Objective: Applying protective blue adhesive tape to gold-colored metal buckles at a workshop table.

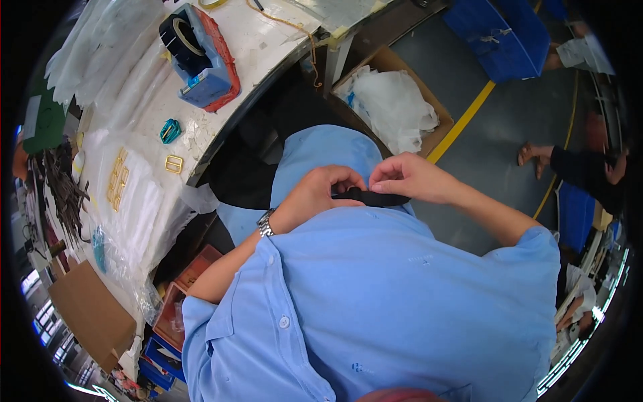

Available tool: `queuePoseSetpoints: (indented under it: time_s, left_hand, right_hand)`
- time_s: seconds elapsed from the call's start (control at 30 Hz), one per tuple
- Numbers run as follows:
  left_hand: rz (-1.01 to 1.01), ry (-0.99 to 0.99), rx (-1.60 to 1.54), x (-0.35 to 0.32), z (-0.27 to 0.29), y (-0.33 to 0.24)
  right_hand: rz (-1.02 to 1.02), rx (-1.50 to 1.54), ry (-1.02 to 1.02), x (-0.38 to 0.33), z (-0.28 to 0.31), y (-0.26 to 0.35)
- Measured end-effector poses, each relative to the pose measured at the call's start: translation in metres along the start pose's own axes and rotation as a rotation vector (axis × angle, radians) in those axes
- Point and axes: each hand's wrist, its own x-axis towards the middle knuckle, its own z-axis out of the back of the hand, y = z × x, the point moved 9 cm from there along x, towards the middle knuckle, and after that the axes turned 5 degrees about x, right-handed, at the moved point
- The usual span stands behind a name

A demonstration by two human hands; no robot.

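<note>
This is a workshop or factory floor, as shown by the worktop [209,128] bearing a tape dispenser [209,84], gold buckles [118,178] and plastic bags [117,57], plus blue crates [501,41], a carton [439,139], a yellow floor line [463,120] and another person [581,169] nearby.

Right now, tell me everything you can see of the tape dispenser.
The tape dispenser has a blue, plastic-looking body with rough-looking red material along one side. A black tape roll with a tan core sits in it. It rests on the white worktable near the edge; neither the left hand nor the right hand touches it.
</note>
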Motion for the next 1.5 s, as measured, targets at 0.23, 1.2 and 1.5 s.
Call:
queuePoseSetpoints:
  time_s: [0.23, 1.2, 1.5]
  left_hand:
    - [0.002, -0.023, 0.004, -0.004, 0.005, 0.002]
    - [-0.135, 0.162, 0.235, 0.009, 0.012, -0.001]
    - [-0.046, 0.365, 0.237, 0.017, 0.005, 0.006]
  right_hand:
    - [-0.149, 0.201, 0.072, 0.0, -0.019, -0.016]
    - [-0.285, 0.355, -0.009, 0.002, -0.03, -0.04]
    - [-0.318, 0.385, -0.092, 0.007, -0.035, -0.057]
